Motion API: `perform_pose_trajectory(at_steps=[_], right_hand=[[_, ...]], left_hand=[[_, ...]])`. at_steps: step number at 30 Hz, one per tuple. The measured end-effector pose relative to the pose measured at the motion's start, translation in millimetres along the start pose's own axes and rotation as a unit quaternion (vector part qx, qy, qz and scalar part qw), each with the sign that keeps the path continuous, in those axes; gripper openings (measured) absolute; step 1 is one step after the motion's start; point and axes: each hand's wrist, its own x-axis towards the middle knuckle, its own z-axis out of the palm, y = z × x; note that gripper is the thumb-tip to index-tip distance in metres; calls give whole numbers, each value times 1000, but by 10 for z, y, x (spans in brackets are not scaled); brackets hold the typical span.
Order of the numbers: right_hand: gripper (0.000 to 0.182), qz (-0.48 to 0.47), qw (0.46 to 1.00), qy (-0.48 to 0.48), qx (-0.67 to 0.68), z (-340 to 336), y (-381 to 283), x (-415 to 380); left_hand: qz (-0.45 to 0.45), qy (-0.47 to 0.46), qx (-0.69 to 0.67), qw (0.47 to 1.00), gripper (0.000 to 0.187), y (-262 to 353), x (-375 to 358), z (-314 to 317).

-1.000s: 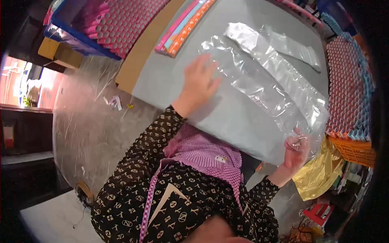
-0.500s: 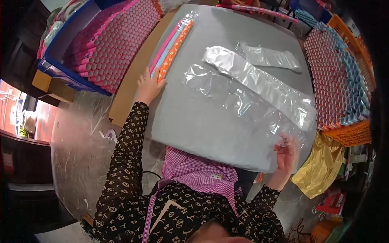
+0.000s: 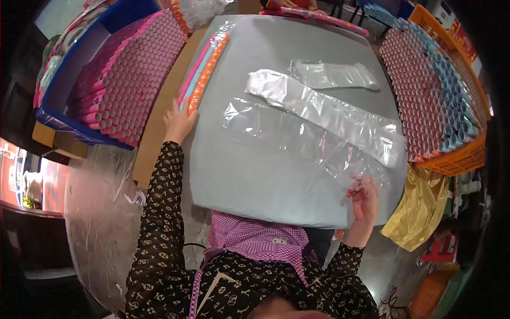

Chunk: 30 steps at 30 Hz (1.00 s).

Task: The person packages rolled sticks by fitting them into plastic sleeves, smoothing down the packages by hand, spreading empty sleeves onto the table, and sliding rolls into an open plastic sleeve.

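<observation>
Three slim wrapping paper rolls, pink, light blue and orange-patterned (image 3: 209, 73), lie side by side at the table's left edge, with clear plastic sticking out past their far ends. My left hand (image 3: 179, 123) is closed around their near ends, thumb on the orange side. At the right front of the table, my right hand (image 3: 364, 201) pinches the near end of a long clear plastic bag (image 3: 289, 125). That bag stretches diagonally away to the left. Just behind it lies a thick stack of clear bags (image 3: 324, 114), with a shorter clear packet (image 3: 337, 75) farther back.
A blue crate (image 3: 56, 101) full of pink rolls stands at left beside a cardboard strip (image 3: 154, 133). On the right, an orange crate (image 3: 457, 166) holds red and blue rolls above gold sheeting (image 3: 417, 210). Another person's hands (image 3: 287, 4) are across the grey table (image 3: 249, 181).
The view has shifted, so the table and crates sit further left in the picture. Both hands keep nearly the same places and the same holds.
</observation>
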Motion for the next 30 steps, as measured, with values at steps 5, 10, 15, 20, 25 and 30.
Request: perform_pose_trajectory(at_steps=[5, 10, 15, 20, 25, 30], right_hand=[[13, -4, 1000, 14, 3, 77, -20, -36], [13, -6, 1000, 22, -10, 155, -77, -84], [13, -26, 1000, 6, -4, 212, -139, -100], [16, -79, 997, 4, -1, 121, -305, -206], [24, -82, 995, 38, -29, -318, -281, -188], [23, -4, 986, 153, -66, -452, -89, 78]], left_hand=[[-12, -34, -8, 999, 67, 15, 17, -74], [109, 126, -72, 983, 69, 296, -81, -2], [253, 26, -123, 959, 62, 1087, -477, 53], [247, -42, -88, 964, 57, 1247, -620, 10], [204, -32, -84, 975, 53, 832, -869, -40], [154, -31, -62, 986, 48, 247, -1177, -88]])
